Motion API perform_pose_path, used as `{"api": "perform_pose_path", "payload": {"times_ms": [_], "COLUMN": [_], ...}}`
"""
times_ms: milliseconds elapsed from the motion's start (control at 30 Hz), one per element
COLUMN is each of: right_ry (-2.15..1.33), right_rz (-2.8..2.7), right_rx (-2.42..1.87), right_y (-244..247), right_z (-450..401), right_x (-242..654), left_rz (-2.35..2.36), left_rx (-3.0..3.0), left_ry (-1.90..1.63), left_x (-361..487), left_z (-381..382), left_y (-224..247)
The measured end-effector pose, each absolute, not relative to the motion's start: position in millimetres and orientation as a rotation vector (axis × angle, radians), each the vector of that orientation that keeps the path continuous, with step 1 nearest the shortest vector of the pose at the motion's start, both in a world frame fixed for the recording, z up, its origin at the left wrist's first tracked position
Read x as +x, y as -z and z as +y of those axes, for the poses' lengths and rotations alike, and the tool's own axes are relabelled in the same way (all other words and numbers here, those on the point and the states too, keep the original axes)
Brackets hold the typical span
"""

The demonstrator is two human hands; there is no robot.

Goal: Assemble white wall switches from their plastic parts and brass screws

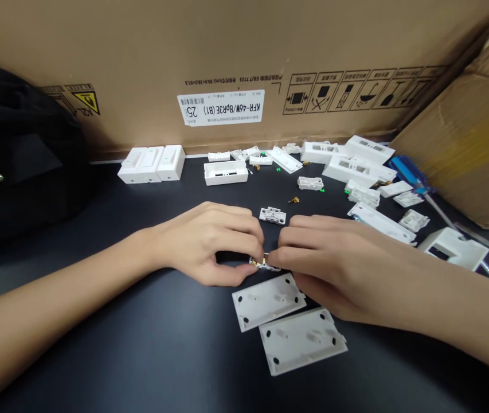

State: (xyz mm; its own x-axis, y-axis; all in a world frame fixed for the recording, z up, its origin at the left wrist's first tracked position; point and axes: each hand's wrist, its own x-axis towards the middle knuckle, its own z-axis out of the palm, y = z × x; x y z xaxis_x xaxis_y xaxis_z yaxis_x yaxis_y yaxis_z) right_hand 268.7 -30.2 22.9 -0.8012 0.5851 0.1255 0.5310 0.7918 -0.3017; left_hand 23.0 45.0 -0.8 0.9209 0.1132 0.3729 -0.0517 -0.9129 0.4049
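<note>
Here we go, both hands working in the middle of the dark counter [110, 350]: the left hand [203, 244] and the right hand [334, 267] come in from either side and meet right at the fingertips, each grip pressed together, pinching a small white plastic piece [258, 263] with a brass contact [265, 262] showing on it. Just below the hands lie two flat white plates [268, 301] with dark holes at their corners. Just above, a little white bracket [272, 215] sits near a loose brass fitting [293, 200]. Farther back, white plastic housings [356, 163] spread along a cardboard carton [227, 57], with a black bag [16, 155] off left and a blue-handled tool [410, 175] off right.
</note>
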Motion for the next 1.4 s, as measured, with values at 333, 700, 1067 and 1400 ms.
{"api": "perform_pose_path", "payload": {"times_ms": [333, 700, 1067, 1400], "right_ry": [-0.324, -0.349, -0.046, -0.229], "right_rz": [-2.793, -2.803, -2.664, -2.726], "right_rx": [-0.861, -0.804, -1.101, -1.403], "right_y": [-27.2, -29.0, -38.2, -46.5], "right_z": [-32.2, -27.1, -13.3, -3.7], "right_x": [268.7, 275.7, 304.0, 330.8], "left_rz": [0.057, 0.054, 0.065, 0.17], "left_rx": [2.753, 2.728, 2.685, 2.658], "left_ry": [-0.544, -0.602, -0.597, -0.456], "left_x": [22.5, 22.5, 20.5, 16.6], "left_z": [42.2, 41.2, 42.7, 42.0], "left_y": [-0.8, 0.6, 3.4, 2.1]}}
